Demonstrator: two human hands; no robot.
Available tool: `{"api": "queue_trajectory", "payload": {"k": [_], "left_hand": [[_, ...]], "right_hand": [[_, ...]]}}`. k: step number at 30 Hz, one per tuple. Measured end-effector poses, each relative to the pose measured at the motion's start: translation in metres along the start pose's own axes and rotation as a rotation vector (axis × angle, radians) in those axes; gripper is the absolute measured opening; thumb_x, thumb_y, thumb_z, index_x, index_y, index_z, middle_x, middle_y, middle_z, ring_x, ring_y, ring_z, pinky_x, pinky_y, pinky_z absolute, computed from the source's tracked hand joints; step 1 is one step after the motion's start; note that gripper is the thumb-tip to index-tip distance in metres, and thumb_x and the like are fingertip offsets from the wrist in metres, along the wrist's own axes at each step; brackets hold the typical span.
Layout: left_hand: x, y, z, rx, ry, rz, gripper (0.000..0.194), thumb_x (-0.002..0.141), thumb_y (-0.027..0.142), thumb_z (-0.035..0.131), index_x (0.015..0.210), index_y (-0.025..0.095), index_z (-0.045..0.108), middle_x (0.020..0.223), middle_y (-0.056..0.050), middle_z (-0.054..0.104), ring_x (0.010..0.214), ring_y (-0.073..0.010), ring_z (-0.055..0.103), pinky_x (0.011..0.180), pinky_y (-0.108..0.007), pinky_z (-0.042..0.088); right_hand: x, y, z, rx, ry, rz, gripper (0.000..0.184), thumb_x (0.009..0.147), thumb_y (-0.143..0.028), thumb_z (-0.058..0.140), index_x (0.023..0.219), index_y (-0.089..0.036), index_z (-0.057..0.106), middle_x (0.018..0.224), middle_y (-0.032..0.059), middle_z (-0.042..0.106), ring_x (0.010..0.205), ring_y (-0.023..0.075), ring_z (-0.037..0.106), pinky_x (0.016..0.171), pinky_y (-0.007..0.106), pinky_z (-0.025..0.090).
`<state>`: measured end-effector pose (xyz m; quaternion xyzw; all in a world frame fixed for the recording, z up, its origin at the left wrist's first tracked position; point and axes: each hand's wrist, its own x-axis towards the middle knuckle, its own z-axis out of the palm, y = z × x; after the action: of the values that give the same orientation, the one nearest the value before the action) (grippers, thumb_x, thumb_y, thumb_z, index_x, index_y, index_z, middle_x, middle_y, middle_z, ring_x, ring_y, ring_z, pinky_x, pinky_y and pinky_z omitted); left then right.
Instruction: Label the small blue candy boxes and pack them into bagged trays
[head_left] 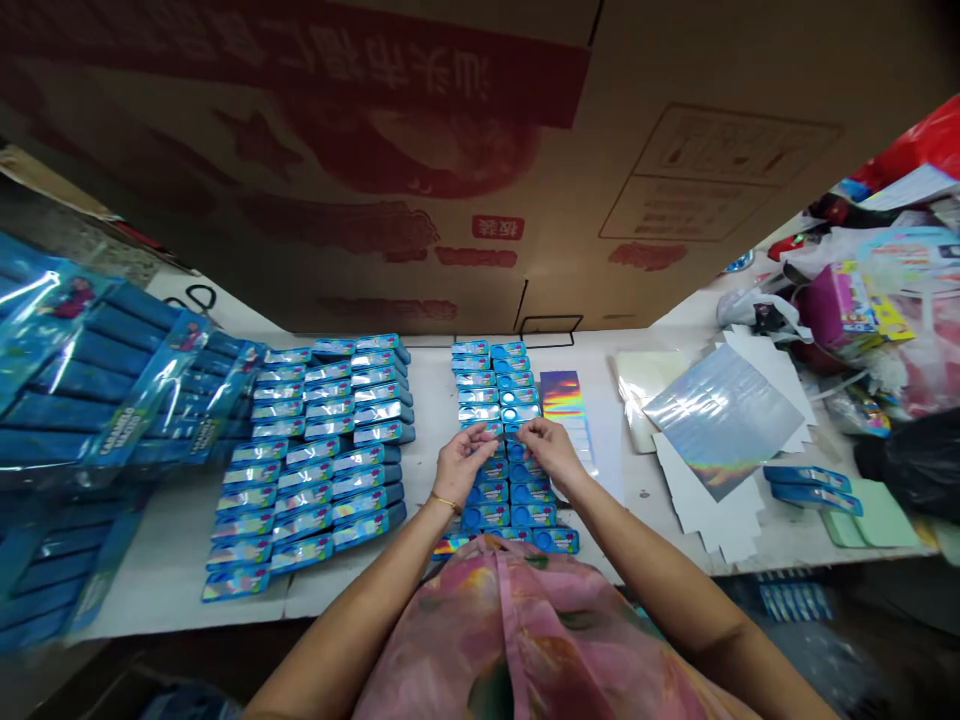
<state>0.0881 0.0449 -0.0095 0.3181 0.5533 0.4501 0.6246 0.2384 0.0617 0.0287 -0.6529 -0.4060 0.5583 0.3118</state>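
Note:
In front of me, two columns of small blue boxes [486, 491] with printed labels run up the white table. Over their middle, my left hand [465, 462] is closed in a pinch, a thin bracelet round the wrist. Just to its right, my right hand [551, 452] also pinches with thumb and forefinger, close above the right column. What lies between the fingertips is too small to make out. Some boxes in the right column show a round blue spot. Beside my right hand lies a shiny rainbow sticker sheet [568, 410], partly silver-white at its lower end.
More blue boxes [307, 460] stand in rows at left, beside stacked plastic-wrapped packs [105, 370]. A large cardboard carton [450, 180] walls off the back. On the right are a silver sheet [724, 415], white paper pieces [701, 510], two blue boxes [814, 487] and piled bags [930, 330].

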Motion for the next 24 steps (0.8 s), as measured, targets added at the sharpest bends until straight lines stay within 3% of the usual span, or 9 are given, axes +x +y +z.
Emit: {"api": "queue_trajectory", "payload": {"k": [4, 10, 16, 20, 24], "left_hand": [[0.004, -0.009, -0.017, 0.013, 0.104, -0.012, 0.046, 0.056, 0.032, 0.068, 0.096, 0.012, 0.058, 0.070, 0.001, 0.060, 0.059, -0.0080, 0.054, 0.062, -0.024, 0.044], [0.019, -0.007, -0.044, 0.086, -0.008, -0.053, 0.048, 0.055, 0.028, 0.068, 0.098, 0.012, 0.055, 0.064, 0.003, 0.057, 0.054, -0.0065, 0.051, 0.053, -0.019, 0.039], [0.055, -0.003, -0.062, 0.394, -0.115, 0.111, 0.027, 0.059, 0.027, 0.061, 0.084, 0.016, 0.059, 0.060, 0.003, 0.056, 0.054, -0.0092, 0.051, 0.057, -0.023, 0.042], [0.066, -0.012, -0.063, 0.547, -0.059, 0.235, 0.018, 0.063, 0.024, 0.057, 0.080, 0.018, 0.059, 0.066, 0.001, 0.059, 0.061, -0.0116, 0.055, 0.064, -0.025, 0.045], [0.064, -0.023, -0.059, 0.625, 0.068, 0.339, 0.012, 0.068, 0.025, 0.054, 0.078, 0.018, 0.058, 0.074, -0.002, 0.060, 0.067, -0.0130, 0.056, 0.067, -0.026, 0.045]], "right_hand": [[0.004, 0.005, 0.022, 0.033, 0.005, 0.033, 0.020, 0.060, -0.036, 0.059, 0.060, -0.017, 0.052, 0.043, -0.0068, 0.047, 0.037, 0.0080, 0.042, 0.039, 0.020, 0.029], [0.014, 0.016, 0.040, 0.075, 0.027, 0.076, 0.020, 0.058, -0.035, 0.059, 0.057, -0.016, 0.053, 0.042, -0.0064, 0.047, 0.036, 0.0076, 0.041, 0.039, 0.020, 0.030], [0.031, 0.042, 0.059, -0.074, 0.131, 0.003, 0.022, 0.063, -0.038, 0.056, 0.060, -0.017, 0.056, 0.048, -0.0045, 0.052, 0.043, 0.0099, 0.047, 0.045, 0.021, 0.035], [0.037, 0.046, 0.066, -0.297, 0.213, -0.087, 0.021, 0.070, -0.036, 0.053, 0.065, -0.017, 0.061, 0.059, -0.0003, 0.061, 0.055, 0.0127, 0.054, 0.054, 0.022, 0.037], [0.038, 0.039, 0.066, -0.478, 0.223, -0.125, 0.020, 0.075, -0.031, 0.051, 0.071, -0.017, 0.063, 0.068, 0.0025, 0.065, 0.063, 0.0137, 0.057, 0.057, 0.022, 0.037]]}}
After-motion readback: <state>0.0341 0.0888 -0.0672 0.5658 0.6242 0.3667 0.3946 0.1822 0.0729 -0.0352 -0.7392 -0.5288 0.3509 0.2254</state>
